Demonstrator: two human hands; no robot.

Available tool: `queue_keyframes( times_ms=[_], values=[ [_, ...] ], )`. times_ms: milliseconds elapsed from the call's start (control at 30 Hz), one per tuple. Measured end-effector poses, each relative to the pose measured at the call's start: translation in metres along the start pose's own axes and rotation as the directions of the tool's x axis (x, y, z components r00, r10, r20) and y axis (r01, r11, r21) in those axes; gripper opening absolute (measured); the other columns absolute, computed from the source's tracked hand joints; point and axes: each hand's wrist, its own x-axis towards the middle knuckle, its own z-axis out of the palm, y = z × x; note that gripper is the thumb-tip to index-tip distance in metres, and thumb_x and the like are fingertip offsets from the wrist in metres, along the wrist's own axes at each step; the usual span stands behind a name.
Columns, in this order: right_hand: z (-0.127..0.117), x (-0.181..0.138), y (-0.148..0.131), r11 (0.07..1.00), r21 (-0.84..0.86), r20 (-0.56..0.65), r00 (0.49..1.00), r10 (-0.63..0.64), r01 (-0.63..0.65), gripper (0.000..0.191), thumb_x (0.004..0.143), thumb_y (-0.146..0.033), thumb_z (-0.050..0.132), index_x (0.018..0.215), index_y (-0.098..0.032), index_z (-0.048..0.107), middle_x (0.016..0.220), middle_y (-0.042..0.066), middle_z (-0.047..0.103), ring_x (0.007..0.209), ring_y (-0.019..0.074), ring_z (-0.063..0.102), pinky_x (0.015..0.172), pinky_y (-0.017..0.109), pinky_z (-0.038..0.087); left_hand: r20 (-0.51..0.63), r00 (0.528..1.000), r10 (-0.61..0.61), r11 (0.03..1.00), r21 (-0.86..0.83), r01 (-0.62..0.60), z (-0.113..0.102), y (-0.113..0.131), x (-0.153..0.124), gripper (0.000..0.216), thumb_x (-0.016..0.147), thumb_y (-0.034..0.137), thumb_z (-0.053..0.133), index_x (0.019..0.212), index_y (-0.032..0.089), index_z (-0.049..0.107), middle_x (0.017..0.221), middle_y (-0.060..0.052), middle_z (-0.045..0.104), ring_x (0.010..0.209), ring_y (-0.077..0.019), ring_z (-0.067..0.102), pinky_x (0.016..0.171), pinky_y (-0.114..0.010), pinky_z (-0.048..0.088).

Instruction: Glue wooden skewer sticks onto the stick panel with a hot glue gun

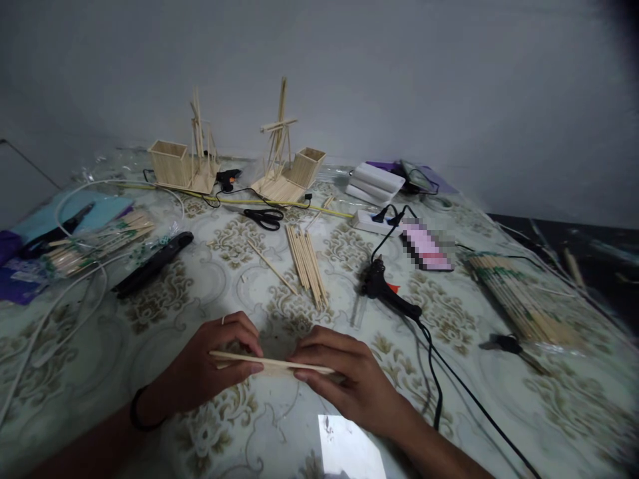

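Between both hands, low over the patterned tablecloth [279, 426], are pale wooden sticks [274, 363] held level and edge-on; how many there are I cannot tell. My left hand [227, 349], with a ring and a black wristband, pinches the left part between thumb and fingers. The right part is pinched by my right hand [339, 372]. Beyond the hands lies a loose row of bamboo sticks [305, 263], with a single stick [272, 267] lying slanted to its left. Right of them rests a black glue gun [387, 289], its cord trailing toward me.
At the back stand two stick-built models with boxes [170, 166] [307, 166]. Black scissors [263, 217], a black cutter [154, 263] and a power strip [374, 221] lie about. To the right are a phone [426, 246], a stick bundle [519, 299] and keys [514, 346].
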Motion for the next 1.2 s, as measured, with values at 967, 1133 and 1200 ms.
queue_keyframes(
  times_ms=[967,1133,1200],
  values=[
    [-0.014,0.0,0.005,0.974,0.194,-0.068,0.989,0.129,-0.114,0.009,0.096,-0.022,0.076,0.104,-0.024,0.08,0.092,0.005,0.076,0.084,0.0176,0.072,0.075,0.029,0.056,-0.117,0.987,-0.108,0.964,-0.255,0.075,-0.011,-0.011,-0.003,0.006,0.086,0.029,0.086,0.082,0.026,0.082,0.082,-0.002,0.071,0.077,-0.0191,0.066,0.069,-0.03,0.051],
    [-0.015,0.0,0.005,0.982,0.178,-0.117,0.989,0.088,-0.066,0.011,0.098,-0.021,0.076,0.107,-0.025,0.083,0.092,0.005,0.078,0.084,0.0171,0.073,0.074,0.03,0.057,-0.115,0.99,-0.084,0.981,-0.187,0.062,-0.01,-0.008,-0.006,0.006,0.089,0.03,0.084,0.089,0.026,0.079,0.086,-0.001,0.071,0.078,-0.0185,0.067,0.069,-0.029,0.053],
    [-0.016,0.0,0.006,0.989,0.151,-0.162,0.987,0.014,0.011,0.017,0.101,-0.024,0.074,0.115,-0.027,0.084,0.094,0.005,0.079,0.084,0.0178,0.072,0.076,0.033,0.057,-0.155,0.985,-0.07,0.993,-0.109,0.053,-0.009,-0.008,-0.008,0.015,0.088,0.031,0.086,0.101,0.029,0.078,0.091,0.001,0.073,0.083,-0.0188,0.068,0.074,-0.029,0.054]
  ],
)
